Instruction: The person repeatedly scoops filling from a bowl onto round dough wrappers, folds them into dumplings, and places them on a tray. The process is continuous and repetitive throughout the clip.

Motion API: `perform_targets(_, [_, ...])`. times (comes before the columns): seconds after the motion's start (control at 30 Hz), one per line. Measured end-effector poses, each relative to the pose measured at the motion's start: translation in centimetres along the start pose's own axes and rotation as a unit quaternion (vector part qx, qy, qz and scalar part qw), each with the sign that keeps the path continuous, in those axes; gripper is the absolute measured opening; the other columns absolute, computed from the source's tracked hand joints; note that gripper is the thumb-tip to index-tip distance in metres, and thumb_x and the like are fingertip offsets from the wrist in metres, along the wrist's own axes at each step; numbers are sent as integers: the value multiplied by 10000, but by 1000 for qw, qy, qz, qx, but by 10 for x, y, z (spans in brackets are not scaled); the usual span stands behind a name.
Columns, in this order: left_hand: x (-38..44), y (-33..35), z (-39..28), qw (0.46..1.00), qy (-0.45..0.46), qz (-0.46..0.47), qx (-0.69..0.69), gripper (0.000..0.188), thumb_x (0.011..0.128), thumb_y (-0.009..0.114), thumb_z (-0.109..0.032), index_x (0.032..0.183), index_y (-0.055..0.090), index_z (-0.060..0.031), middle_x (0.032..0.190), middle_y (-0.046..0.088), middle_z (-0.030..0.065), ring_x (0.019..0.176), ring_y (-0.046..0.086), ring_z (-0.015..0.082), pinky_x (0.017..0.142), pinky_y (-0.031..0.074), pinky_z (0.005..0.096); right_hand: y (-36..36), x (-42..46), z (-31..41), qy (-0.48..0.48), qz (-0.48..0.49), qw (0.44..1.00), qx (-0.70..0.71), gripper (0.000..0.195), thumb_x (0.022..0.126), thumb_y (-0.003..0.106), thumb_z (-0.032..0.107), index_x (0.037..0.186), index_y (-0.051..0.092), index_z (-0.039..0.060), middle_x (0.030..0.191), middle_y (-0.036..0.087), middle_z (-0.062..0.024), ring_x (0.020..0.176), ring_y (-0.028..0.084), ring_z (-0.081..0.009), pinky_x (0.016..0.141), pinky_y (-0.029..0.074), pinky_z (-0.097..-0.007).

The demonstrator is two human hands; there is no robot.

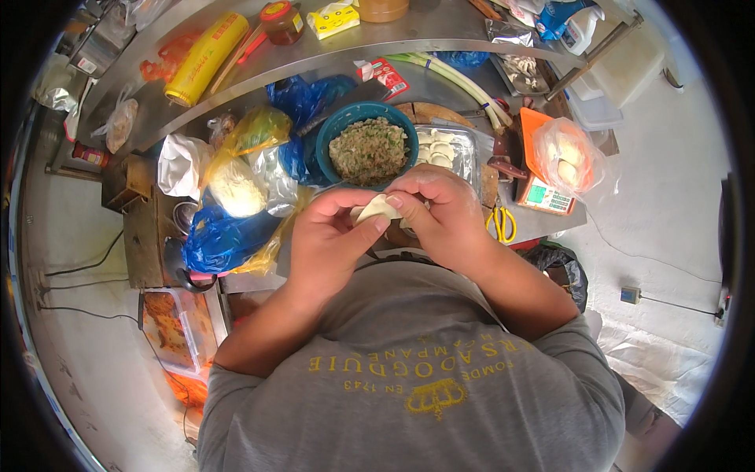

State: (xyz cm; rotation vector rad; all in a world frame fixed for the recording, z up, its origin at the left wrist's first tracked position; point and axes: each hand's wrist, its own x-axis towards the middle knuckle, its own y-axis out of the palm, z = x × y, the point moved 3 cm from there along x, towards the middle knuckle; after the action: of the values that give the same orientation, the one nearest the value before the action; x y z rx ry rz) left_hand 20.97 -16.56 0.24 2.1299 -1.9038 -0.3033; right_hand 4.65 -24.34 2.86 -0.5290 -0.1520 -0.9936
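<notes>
Between both hands is a folded dumpling [377,207] of pale dough, held in front of my chest. My left hand [330,227] grips its left side, with the thumb along the lower edge. Thumb and fingers of my right hand [445,212] pinch its right end. Just beyond the hands stands a teal bowl [326,154] of minced filling [368,150] flecked with green. To its right, partly behind my right hand, a metal tray [469,156] carries several shaped dumplings [439,147].
An orange kitchen scale [545,197] bears a plastic bag of dough pieces [567,159]. Yellow-handled scissors [501,225] and a knife handle [508,169] lie near it. Left are a flour bag [239,189] and blue plastic bag [227,239]. Spring onions [460,79] lie under a metal shelf [436,35].
</notes>
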Motion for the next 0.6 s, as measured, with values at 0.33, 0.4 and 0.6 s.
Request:
perform_targets(0.33, [-3, 10, -24, 994, 97, 9, 43, 463, 869, 682, 121, 1299, 588, -24, 1188, 675, 114, 1111, 659, 185, 941, 549, 307, -4, -2, 13, -26, -26, 998, 42, 121, 901, 710, 64, 1009, 691, 13, 908, 672, -119, 808, 644, -272, 716, 516, -369])
perform_targets(0.4, [-4, 8, -27, 986, 103, 37, 129, 535, 866, 677, 136, 1357, 536, -21, 1216, 670, 130, 1129, 653, 201, 961, 535, 329, -7, 0, 21, -59, -14, 998, 21, 163, 879, 730, 53, 1034, 696, 21, 918, 668, -119, 813, 641, -276, 718, 518, -373])
perform_targets(0.6, [-5, 11, -43, 935, 132, 69, 321, 623, 833, 691, 140, 1408, 507, -14, 1170, 697, 119, 1098, 656, 167, 930, 530, 310, -11, 4, 28, -177, 36, 981, -75, 231, 827, 761, 14, 1047, 696, 42, 935, 654, -125, 808, 624, -296, 708, 514, -384])
